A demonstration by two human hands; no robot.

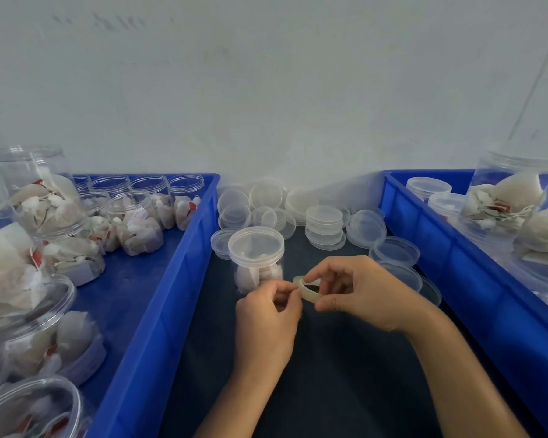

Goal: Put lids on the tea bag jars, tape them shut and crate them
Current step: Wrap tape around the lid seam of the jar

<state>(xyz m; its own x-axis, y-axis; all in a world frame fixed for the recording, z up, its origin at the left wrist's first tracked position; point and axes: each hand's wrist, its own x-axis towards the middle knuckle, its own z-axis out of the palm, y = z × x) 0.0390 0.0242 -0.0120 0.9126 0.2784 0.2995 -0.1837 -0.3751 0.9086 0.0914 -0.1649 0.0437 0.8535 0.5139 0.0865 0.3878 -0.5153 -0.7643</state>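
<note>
A small tape roll (307, 288) is held between the two hands just above the dark table (329, 374). The right hand (361, 292) is curled round the roll, thumb under and fingers over its rim. The left hand (266, 314) is closed in a pinch at the roll's left edge, apparently on the loose end of the tape, though the end itself cannot be made out.

Just beyond the hands, a lidded jar (256, 259) of tea bags is seen upright on the table. No tape can be made out on it, so the taping step is judged to be only starting.

Farther back, many loose lids (325, 224) are scattered and stacked against the wall, and more are seen along the right.

In the left crate (159, 311), open jars (133, 222) of tea bags are gathered, none visibly lidded, so most of the lidding is judged to remain. In the right crate (487, 295), a few lidded jars (428, 187) are seen at the far end beside larger clear jars near the lens; whether these are taped cannot be told. The task is judged to be at an early stage.
</note>
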